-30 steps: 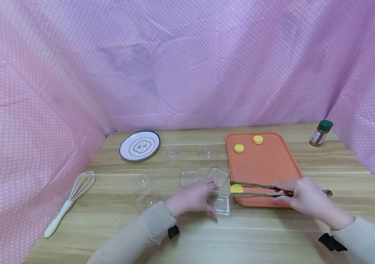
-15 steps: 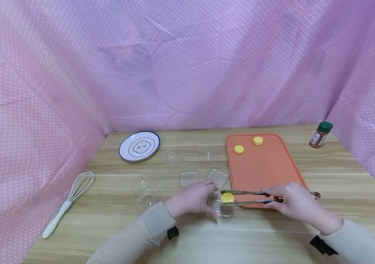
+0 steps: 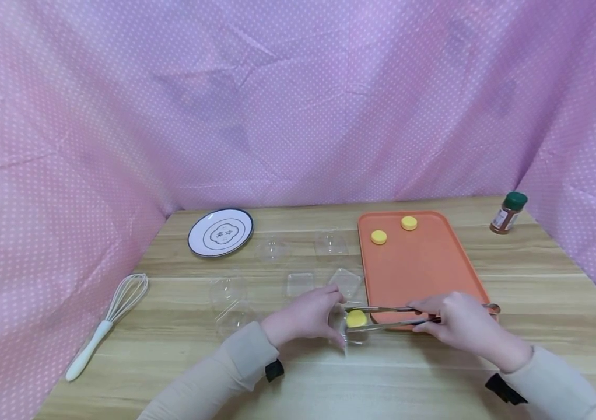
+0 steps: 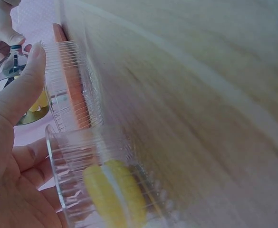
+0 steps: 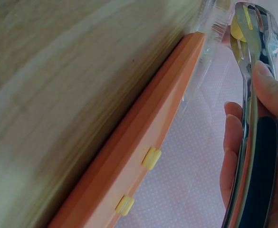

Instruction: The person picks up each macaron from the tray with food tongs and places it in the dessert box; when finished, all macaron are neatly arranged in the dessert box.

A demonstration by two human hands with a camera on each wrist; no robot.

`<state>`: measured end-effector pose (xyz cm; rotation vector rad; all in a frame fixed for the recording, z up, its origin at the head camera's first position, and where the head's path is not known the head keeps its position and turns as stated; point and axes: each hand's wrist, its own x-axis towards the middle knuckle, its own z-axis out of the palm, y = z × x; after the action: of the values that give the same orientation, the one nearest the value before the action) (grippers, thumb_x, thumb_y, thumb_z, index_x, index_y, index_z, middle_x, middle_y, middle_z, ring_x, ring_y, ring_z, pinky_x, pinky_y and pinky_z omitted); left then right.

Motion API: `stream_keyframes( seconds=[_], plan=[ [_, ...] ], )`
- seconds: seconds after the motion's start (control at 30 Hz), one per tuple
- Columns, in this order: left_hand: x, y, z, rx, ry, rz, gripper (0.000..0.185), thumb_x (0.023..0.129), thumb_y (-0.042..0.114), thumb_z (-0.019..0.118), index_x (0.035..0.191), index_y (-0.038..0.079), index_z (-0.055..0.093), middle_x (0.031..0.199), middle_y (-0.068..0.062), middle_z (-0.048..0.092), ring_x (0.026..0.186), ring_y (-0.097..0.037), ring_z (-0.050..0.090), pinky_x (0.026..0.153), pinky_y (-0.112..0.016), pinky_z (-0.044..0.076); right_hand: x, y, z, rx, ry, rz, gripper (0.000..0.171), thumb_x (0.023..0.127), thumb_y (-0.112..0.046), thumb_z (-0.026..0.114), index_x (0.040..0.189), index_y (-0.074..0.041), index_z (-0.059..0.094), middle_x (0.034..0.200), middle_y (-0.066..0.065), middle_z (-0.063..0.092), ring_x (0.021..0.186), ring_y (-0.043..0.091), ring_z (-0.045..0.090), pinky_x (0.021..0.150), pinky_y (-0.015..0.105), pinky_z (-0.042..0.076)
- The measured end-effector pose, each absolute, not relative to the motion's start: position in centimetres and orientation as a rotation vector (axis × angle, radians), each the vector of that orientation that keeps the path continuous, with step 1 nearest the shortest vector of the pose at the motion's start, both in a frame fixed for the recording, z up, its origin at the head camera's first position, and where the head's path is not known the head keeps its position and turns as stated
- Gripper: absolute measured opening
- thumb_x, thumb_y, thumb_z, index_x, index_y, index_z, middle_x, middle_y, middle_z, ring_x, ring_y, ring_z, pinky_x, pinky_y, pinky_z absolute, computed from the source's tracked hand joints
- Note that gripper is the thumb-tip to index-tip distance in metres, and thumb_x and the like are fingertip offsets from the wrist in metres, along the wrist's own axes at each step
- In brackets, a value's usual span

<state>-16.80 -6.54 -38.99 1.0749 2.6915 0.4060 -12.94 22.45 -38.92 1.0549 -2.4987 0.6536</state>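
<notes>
From the head view we see the right hand (image 3: pixel 460 324) gripping metal tongs (image 3: pixel 389 318) whose tips pinch a yellow cake (image 3: pixel 356 318) over a small clear plastic box (image 3: pixel 353 332), which sits on the wooden table (image 3: pixel 172 326) just off the near left corner of the orange tray (image 3: pixel 419 268). The left hand (image 3: pixel 305 318) rests at the box's left side, fingers curled against its wall and steadying it. Two more yellow cakes (image 3: pixel 379 237) lie at the tray's far end; a patterned plate (image 3: pixel 220 232), a whisk (image 3: pixel 106 324), a spice jar (image 3: pixel 508 213) and several more clear boxes (image 3: pixel 300 284) lie about the table. From the left wrist we see that hand's thumb (image 4: pixel 17 90) pressed on the raised lid of the clear plastic box (image 4: pixel 77 142), with the yellow cake (image 4: pixel 115 192) inside the ribbed base. From the right wrist we see fingers (image 5: pixel 272 90) wrapped round the tongs (image 5: pixel 250 118), squeezing them narrow on the yellow cake (image 5: pixel 237 26), beside the edge of the orange tray (image 5: pixel 143 142).
</notes>
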Motion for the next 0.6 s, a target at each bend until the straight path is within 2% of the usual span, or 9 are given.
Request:
stream_keyframes(
  seconds=[0.4, 0.6],
  plan=[
    [-16.79, -6.53, -38.94, 1.056, 2.684, 0.43, 0.073, 0.063, 0.045, 0.084, 0.12, 0.007, 0.059, 0.109, 0.004, 0.057, 0.095, -0.005, 0.055, 0.089, -0.017, 0.048, -12.99, 22.05, -38.74, 1.026, -2.571, 0.644, 0.033, 0.064, -0.014, 0.085, 0.094, -0.006, 0.075, 0.076, -0.001, 0.072, 0.052, -0.011, 0.034, 0.041, 0.007, 0.025],
    [-16.8, -6.58, -38.98, 1.046, 2.675, 0.445, 0.072, 0.063, 0.044, 0.085, 0.119, 0.007, 0.059, 0.109, 0.004, 0.057, 0.094, -0.005, 0.055, 0.089, -0.017, 0.048, -13.02, 21.96, -38.77, 1.007, -2.603, 0.644, 0.033, 0.065, -0.015, 0.085, 0.095, -0.008, 0.075, 0.071, -0.009, 0.068, 0.051, -0.011, 0.032, 0.04, 0.008, 0.025]
  ],
)
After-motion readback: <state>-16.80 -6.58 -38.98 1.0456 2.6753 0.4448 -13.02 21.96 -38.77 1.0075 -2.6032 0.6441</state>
